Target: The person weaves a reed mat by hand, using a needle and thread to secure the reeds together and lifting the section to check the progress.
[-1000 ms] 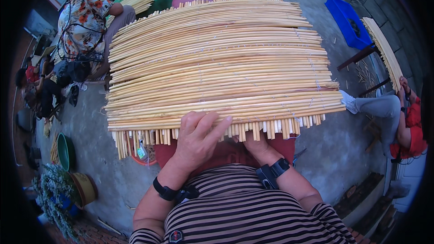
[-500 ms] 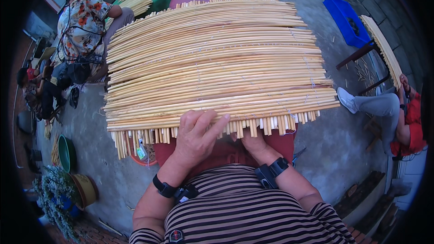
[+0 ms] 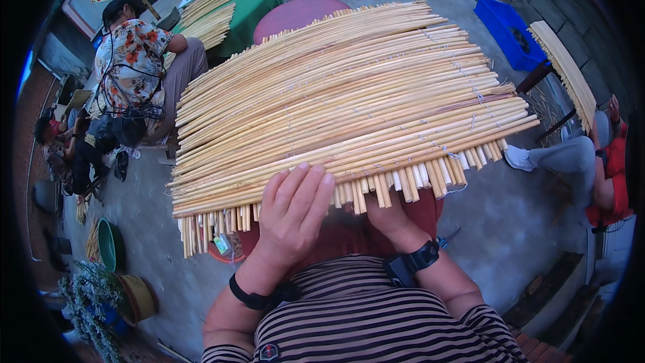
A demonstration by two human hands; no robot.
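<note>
Left hand (image 3: 290,218) lays fingers over near edge of thread-tied stick mat (image 3: 336,87); right hand (image 3: 391,220) partly hidden beneath; cannot tell either's grip.

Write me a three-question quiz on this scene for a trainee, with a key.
1. True or false: the fingers of the left hand lie on top of the stick mat at its near edge.
2. Which hand is partly hidden beneath the mat's near edge? a) the left; b) the right; c) neither.
3. What colour is the open bin at the picture's upper right?

Key:
1. True.
2. b, the right hand.
3. Blue.
</note>
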